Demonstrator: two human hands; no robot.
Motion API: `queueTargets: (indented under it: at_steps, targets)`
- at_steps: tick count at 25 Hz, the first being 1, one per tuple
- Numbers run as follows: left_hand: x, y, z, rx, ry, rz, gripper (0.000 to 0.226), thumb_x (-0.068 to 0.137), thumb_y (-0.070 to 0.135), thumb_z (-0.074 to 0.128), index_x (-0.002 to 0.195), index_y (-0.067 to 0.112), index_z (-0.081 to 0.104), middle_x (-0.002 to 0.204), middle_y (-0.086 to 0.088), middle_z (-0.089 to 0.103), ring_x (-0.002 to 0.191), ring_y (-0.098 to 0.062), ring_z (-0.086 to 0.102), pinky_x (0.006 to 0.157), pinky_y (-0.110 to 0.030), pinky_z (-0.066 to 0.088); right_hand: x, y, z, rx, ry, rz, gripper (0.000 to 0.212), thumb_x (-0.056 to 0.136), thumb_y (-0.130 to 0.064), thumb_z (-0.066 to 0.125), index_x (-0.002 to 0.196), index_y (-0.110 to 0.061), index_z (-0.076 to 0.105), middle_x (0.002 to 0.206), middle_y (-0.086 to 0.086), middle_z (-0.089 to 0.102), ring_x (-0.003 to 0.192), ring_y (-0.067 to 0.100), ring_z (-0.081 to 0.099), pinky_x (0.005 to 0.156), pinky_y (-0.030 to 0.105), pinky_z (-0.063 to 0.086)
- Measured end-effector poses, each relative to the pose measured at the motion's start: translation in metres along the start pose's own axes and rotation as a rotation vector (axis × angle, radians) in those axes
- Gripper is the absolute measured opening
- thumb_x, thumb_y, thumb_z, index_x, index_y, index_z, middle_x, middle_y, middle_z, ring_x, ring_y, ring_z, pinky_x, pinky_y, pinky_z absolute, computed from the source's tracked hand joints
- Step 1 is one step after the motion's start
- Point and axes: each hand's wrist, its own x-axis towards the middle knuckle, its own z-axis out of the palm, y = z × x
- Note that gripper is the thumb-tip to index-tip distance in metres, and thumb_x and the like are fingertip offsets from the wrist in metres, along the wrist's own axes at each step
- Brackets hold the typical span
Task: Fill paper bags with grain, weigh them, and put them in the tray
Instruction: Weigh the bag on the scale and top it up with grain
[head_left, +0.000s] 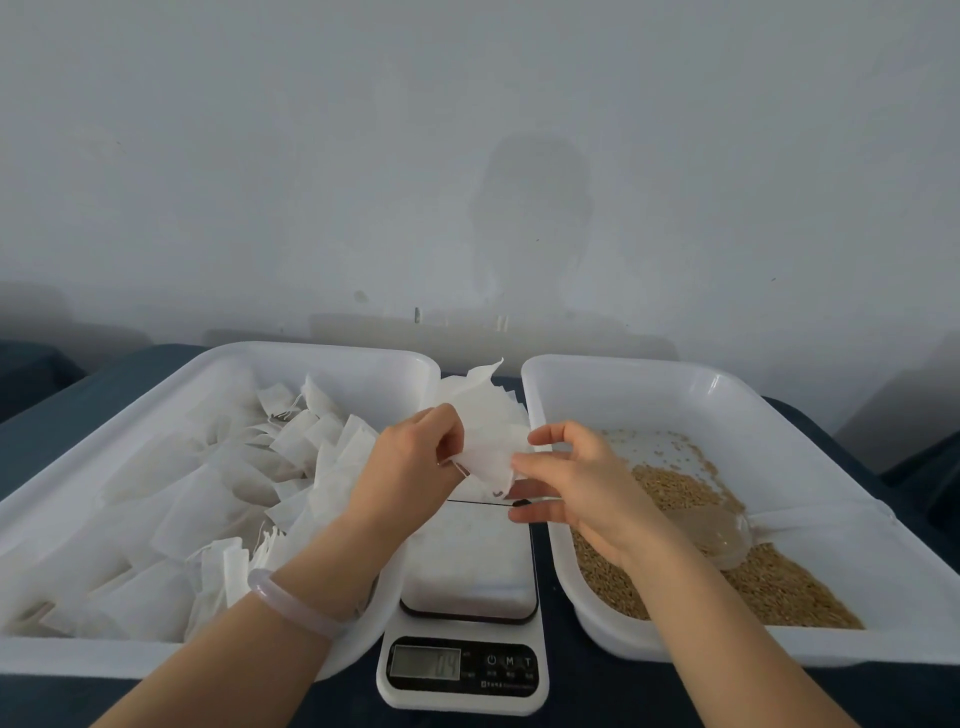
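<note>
Two large white plastic trays sit side by side on the dark table: the left tray (322, 354) is heaped with flat white paper bags (208, 493), and the right tray (571, 365) holds brown grain (779, 582) and a clear plastic scoop (719, 530). Between them stands a white digital kitchen scale (462, 670). Above its platform the left hand (410, 462), fingers curled tight, grips one crumpled white paper bag (488, 421). The right hand (582, 483) pinches the bag's other edge with thumb and forefinger, its remaining fingers loosely spread
</note>
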Motion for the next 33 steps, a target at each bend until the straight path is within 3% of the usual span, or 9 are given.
queueTargets:
  at_steps: [3,6,11,16,19,23,26,29,33]
  targets:
    - [0.0,-0.002,0.001,-0.031,0.022,-0.039,0.044,0.061,-0.008,0.068,0.06,0.023,0.037,0.052,0.009,0.038,0.047,-0.01,0.034,0.048,-0.02,0.029,-0.001,0.001,0.001,0.183,0.003,0.027,0.018,0.083,-0.005,0.067,0.09,-0.005,0.051,0.08,0.015,0.064,0.061,0.023,0.065,0.056,0.032,0.055]
    - [-0.001,-0.003,0.002,-0.059,0.035,-0.058,0.056,0.06,-0.007,0.07,0.059,0.031,0.03,0.049,0.011,0.033,0.049,-0.009,0.038,0.047,-0.015,0.029,-0.001,-0.001,-0.001,0.311,-0.026,0.026,0.009,0.086,-0.003,0.063,0.08,-0.003,0.055,0.077,0.016,0.065,0.06,0.025,0.066,0.053,0.028,0.054]
    - [-0.002,-0.003,0.002,-0.01,-0.054,0.094,0.044,0.052,-0.008,0.075,0.062,0.016,0.039,0.052,0.014,0.03,0.048,-0.007,0.032,0.047,-0.015,0.025,-0.003,0.0,-0.002,-0.178,0.026,-0.035,0.014,0.079,0.002,0.065,0.077,-0.005,0.053,0.061,0.008,0.067,0.051,0.019,0.065,0.05,0.025,0.052]
    - [-0.002,0.0,0.004,0.152,-0.171,0.289,0.059,0.063,0.022,0.085,0.064,0.024,0.026,0.053,0.015,0.023,0.05,-0.018,0.025,0.046,-0.027,0.027,-0.005,-0.01,-0.029,-0.313,0.078,-0.113,0.016,0.083,0.001,0.062,0.075,-0.012,0.063,0.064,0.007,0.065,0.05,0.011,0.061,0.049,0.021,0.05]
    - [-0.002,0.0,0.007,0.106,-0.239,0.121,0.053,0.066,0.037,0.081,0.068,0.035,0.028,0.064,0.014,0.041,0.056,-0.012,0.039,0.054,-0.028,0.039,-0.008,-0.009,-0.041,-0.341,0.047,-0.118,0.036,0.088,0.003,0.051,0.09,-0.026,0.072,0.056,0.002,0.062,0.048,0.009,0.057,0.051,0.02,0.049]
    - [-0.002,0.002,0.005,-0.396,-0.383,-0.3,0.052,0.068,0.057,0.067,0.11,0.032,0.047,0.115,0.011,0.055,0.098,-0.003,0.06,0.081,-0.02,0.05,-0.009,-0.005,-0.037,-0.108,-0.037,-0.123,0.036,0.089,0.005,0.047,0.094,-0.017,0.075,0.071,0.006,0.069,0.058,0.011,0.059,0.055,0.023,0.05]
    - [0.003,-0.001,0.0,-0.709,-0.447,-0.449,0.041,0.082,0.029,0.07,0.116,0.02,0.048,0.103,-0.009,0.067,0.087,-0.024,0.07,0.075,-0.032,0.057,-0.01,-0.002,-0.035,-0.03,-0.13,-0.127,0.035,0.091,0.003,0.05,0.085,-0.019,0.076,0.075,0.001,0.07,0.06,0.009,0.06,0.054,0.021,0.049]
    - [0.004,-0.004,-0.006,-0.768,-0.417,-0.439,0.051,0.075,-0.006,0.07,0.115,0.019,0.05,0.084,-0.012,0.072,0.073,-0.027,0.069,0.066,-0.028,0.056,-0.008,0.003,-0.032,-0.07,-0.124,-0.096,0.021,0.089,-0.007,0.059,0.089,-0.02,0.076,0.074,0.005,0.068,0.059,0.011,0.059,0.051,0.021,0.047]
    - [0.005,-0.007,-0.005,-0.772,-0.383,-0.474,0.052,0.072,-0.009,0.072,0.114,0.015,0.054,0.069,-0.011,0.068,0.057,-0.023,0.065,0.057,-0.028,0.055,-0.005,0.006,-0.035,-0.22,-0.041,-0.178,0.024,0.078,0.002,0.066,0.091,-0.016,0.075,0.068,0.01,0.061,0.051,0.01,0.053,0.049,0.021,0.045]
